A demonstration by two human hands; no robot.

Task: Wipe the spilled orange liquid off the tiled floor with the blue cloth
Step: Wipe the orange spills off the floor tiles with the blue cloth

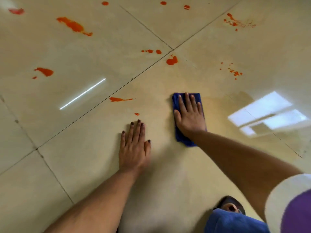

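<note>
The right hand [189,115] lies flat on the cloth [184,141] and hides most of it; only a blue border shows past the fingers [186,100] and below the wrist. Whatever floor [168,174] lies under the cloth and under the left hand [133,147] cannot be seen. A reddish smear [16,11] at the top left corner is blurred. A sleeve [289,204] and a knee [234,222] are cut off by the lower right edges. Both forearms run out of view. The specks [234,73] at right are too small to count.
</note>
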